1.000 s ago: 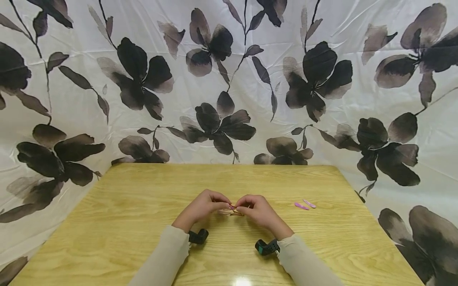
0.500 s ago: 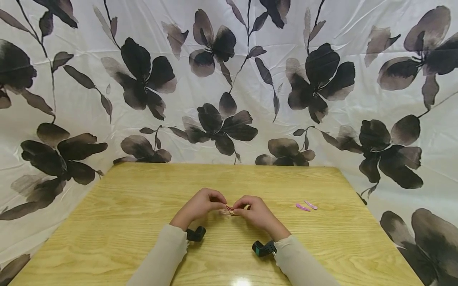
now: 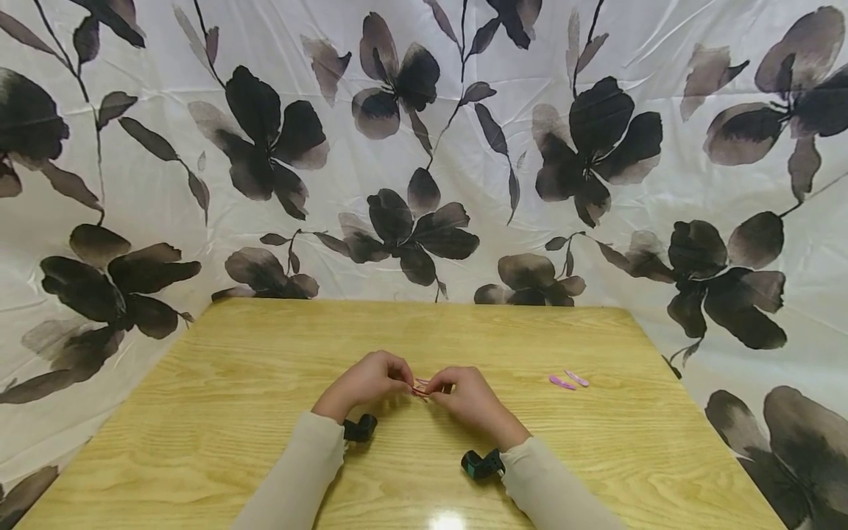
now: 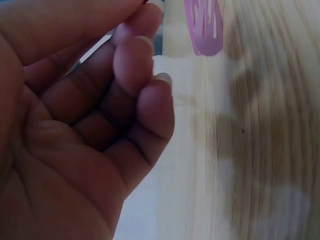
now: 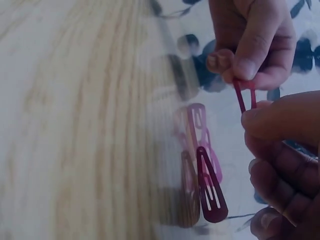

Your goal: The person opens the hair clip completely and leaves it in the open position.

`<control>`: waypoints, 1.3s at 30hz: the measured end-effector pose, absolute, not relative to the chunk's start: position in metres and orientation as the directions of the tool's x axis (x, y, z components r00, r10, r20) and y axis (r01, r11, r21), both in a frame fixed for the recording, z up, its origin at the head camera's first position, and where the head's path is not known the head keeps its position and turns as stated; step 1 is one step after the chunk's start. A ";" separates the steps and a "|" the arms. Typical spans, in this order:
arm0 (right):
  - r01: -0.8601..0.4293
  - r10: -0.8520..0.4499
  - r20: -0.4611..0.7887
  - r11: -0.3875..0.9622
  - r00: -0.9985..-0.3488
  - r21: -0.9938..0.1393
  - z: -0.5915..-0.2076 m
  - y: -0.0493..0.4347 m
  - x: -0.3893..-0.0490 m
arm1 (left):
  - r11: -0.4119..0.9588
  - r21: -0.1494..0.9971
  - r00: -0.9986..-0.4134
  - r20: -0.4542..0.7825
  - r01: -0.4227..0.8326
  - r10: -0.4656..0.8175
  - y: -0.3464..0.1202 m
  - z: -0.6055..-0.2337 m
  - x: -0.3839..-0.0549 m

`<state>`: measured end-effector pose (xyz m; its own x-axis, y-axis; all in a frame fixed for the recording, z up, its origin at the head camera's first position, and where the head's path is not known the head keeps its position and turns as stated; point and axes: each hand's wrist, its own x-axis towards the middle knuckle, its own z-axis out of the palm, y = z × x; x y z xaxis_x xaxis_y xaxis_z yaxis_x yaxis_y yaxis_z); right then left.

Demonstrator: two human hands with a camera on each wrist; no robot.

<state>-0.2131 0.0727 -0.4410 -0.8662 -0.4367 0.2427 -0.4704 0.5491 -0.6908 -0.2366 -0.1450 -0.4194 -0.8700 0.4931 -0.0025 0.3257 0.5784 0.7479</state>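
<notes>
In the head view both hands meet over the middle of the table. Between them is a red snap hair clip, its two thin sides visible in the right wrist view. My left hand pinches one end between thumb and forefinger. The other end is pinched by my right hand, whose remaining fingers curl loosely below. Just under the hands lie a dark red hair clip and pink hair clips on the tabletop. The left wrist view shows pink clips beyond the left fingertips.
Farther right on the wooden table lie a pink hair clip and a paler pink one, side by side. A white cloth with dark flowers hangs behind the table and along its sides.
Both hands have shifted slightly left, staying close together. The red hair clip now shows stretched between both sets of fingertips. The two clips at right lie as before.
</notes>
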 end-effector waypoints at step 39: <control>-0.537 -0.492 0.225 0.708 -0.841 -0.458 -0.450 0.062 -0.209 | 0.693 0.594 -0.849 -0.029 0.410 0.527 -0.135 -0.437 -0.236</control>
<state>-0.2086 0.0621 -0.4499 -0.8411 -0.4919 0.2249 -0.5369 0.7083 -0.4584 -0.2357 -0.1352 -0.4372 -0.8491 0.5274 -0.0290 0.4099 0.6926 0.5935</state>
